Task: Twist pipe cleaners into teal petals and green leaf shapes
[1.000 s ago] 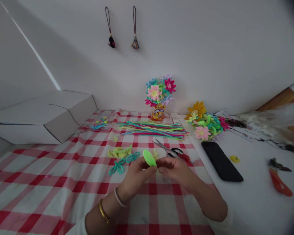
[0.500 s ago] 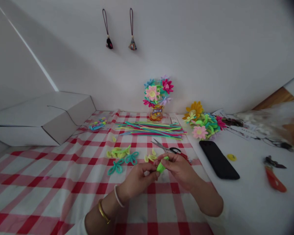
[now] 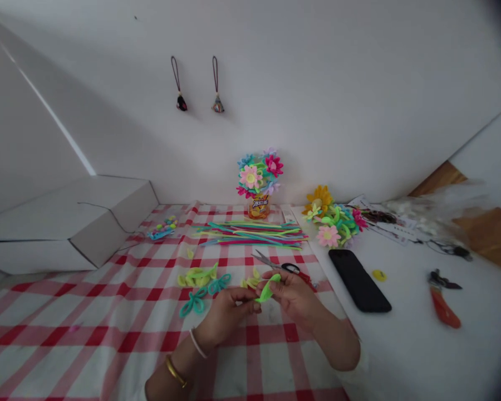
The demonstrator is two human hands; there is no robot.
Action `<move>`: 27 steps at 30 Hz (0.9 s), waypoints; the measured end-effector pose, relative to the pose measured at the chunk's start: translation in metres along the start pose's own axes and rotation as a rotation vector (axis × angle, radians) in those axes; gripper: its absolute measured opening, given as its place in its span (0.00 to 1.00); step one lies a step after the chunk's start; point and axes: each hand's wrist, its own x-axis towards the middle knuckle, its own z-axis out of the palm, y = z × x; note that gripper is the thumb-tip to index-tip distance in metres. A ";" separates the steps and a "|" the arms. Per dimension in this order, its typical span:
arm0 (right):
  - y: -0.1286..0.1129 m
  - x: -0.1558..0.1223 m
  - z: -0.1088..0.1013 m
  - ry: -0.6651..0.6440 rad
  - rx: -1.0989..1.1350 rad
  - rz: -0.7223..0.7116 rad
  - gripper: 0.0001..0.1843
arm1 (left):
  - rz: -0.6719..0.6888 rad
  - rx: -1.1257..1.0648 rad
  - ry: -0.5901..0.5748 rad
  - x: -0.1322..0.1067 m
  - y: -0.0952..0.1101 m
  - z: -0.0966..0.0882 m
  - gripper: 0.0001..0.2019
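Observation:
Both my hands pinch a small bright green pipe-cleaner petal point(image 3: 268, 289) above the red-and-white checked cloth point(image 3: 87, 328). My left hand point(image 3: 227, 313) grips its lower end; my right hand point(image 3: 291, 294) holds its upper part between thumb and fingers. Just beyond my hands lie yellow-green petal loops point(image 3: 197, 275), two teal looped pieces point(image 3: 204, 292) and small scissors point(image 3: 278, 264). A bundle of coloured pipe cleaners point(image 3: 250, 232) lies further back.
A jar of finished flowers point(image 3: 258, 181) stands by the wall, with a loose flower bunch point(image 3: 332, 220) to its right. A black phone point(image 3: 359, 279), a yellow ring point(image 3: 378, 274) and orange pliers point(image 3: 443, 301) lie on the white table. A white box point(image 3: 70, 220) sits at left.
The green petal, broad and upright a second ago, is now narrower and tilted between my fingers. My head has tipped up, so everything sits lower in view.

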 end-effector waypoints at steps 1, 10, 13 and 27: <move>0.001 0.000 -0.001 0.018 -0.005 0.002 0.10 | -0.008 -0.014 0.004 0.001 -0.003 0.000 0.08; 0.009 0.004 -0.011 0.045 -0.020 0.108 0.12 | 0.149 0.069 0.018 0.000 0.001 0.001 0.07; 0.011 0.004 -0.011 0.055 0.013 0.097 0.15 | 0.125 0.028 0.036 0.000 0.002 0.001 0.07; 0.008 0.004 -0.007 0.056 0.054 0.073 0.10 | 0.066 -0.048 -0.185 -0.002 0.006 -0.005 0.14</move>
